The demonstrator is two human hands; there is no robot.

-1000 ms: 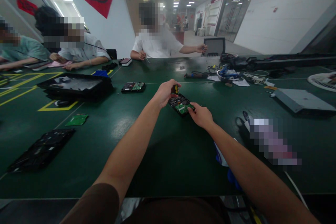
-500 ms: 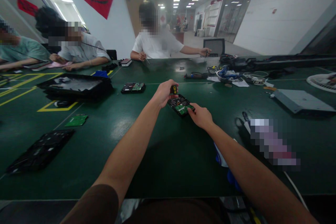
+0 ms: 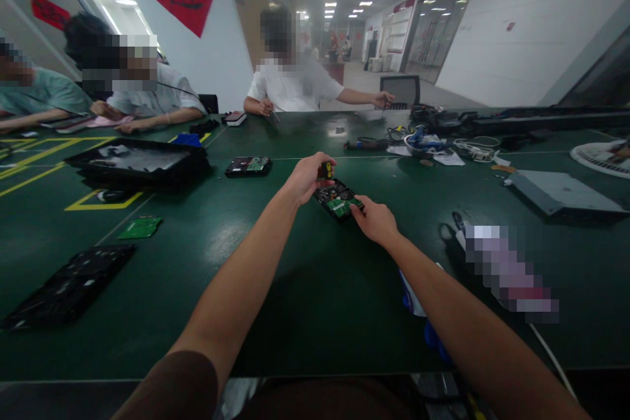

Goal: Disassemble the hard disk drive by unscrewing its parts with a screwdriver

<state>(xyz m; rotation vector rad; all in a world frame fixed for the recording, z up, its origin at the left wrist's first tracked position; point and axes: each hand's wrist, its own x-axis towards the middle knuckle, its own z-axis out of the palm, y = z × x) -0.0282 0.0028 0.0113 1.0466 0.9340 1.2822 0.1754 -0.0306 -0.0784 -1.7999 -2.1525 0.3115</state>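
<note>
In the middle of the table, a black hard drive [image 3: 333, 197] with a green circuit board lies tilted under both hands. My left hand [image 3: 311, 178] is closed around a black-and-yellow screwdriver [image 3: 325, 170], its handle upright over the drive's far end; the tip is hard to make out. My right hand [image 3: 376, 218] grips the near right edge of the drive between thumb and fingers. Another hard drive [image 3: 248, 166] lies farther left. A loose green circuit board [image 3: 140, 228] and a large black casing piece [image 3: 71, 285] rest at the left.
Black trays [image 3: 138, 161] stand at the back left. Cables [image 3: 426, 142] and a grey metal box [image 3: 566, 193] sit to the right, near a blurred-out item [image 3: 509, 269] with a white cord. Blue-and-white objects [image 3: 413, 292] lie by my right forearm. People sit across the table.
The camera view has shifted very slightly. My hands, the screwdriver and the hard drive keep almost the same places.
</note>
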